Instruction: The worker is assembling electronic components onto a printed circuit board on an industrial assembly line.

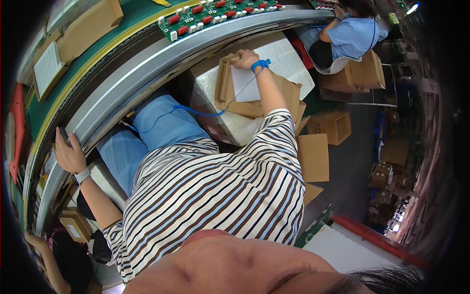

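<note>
My right hand (246, 59) is closed over the far edge of an open, shallow cardboard box (223, 88). A white sheet (246, 84) lies inside that box, partly under my wrist. The box rests on a large white foam block (289, 56) beside my legs. A blue wrist strap (261, 64) circles my right wrist, and its coiled blue cord (196, 111) runs across my lap toward the bench. My left hand (70, 154) lies on the grey metal rail (105, 98) at the bench edge, fingers stretched out. A small dark item (64, 134) shows by its fingers; whether they touch it is unclear.
Green circuit boards (215, 17) with red and white parts stand on the line beyond the rail. A cardboard tray (49, 71) holds white pieces at the far left. Co-workers sit at the right (350, 36) and lower left (46, 259). Open cartons (330, 127) stand behind my right arm.
</note>
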The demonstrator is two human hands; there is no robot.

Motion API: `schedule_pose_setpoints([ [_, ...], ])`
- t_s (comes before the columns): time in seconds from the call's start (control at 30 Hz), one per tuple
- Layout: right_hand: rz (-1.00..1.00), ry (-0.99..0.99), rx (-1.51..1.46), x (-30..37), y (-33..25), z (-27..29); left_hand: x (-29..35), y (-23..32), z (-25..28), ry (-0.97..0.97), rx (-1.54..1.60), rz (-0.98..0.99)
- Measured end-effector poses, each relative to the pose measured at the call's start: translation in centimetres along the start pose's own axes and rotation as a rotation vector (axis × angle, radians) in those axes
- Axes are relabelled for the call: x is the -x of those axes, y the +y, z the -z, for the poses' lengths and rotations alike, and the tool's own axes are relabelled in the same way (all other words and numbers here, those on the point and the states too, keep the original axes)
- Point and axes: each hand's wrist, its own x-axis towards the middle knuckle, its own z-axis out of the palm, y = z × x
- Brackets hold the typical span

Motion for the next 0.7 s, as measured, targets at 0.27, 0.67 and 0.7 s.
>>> schedule_pose_setpoints([
  [0.27,0.005,0.107,-0.193,2.6,5.1,4.3,-0.4,-0.9,-0.1,-0.029,-0.003,0.010],
  [0.67,0.057,0.476,0.049,3.6,0.9,-1.1,0.5,-0.5,-0.6,-0.056,0.008,0.041],
  [0.7,0.093,0.532,0.002,4.7,-0.2,-1.0,0.3,-0.4,-0.6,-0.055,0.019,0.031],
])
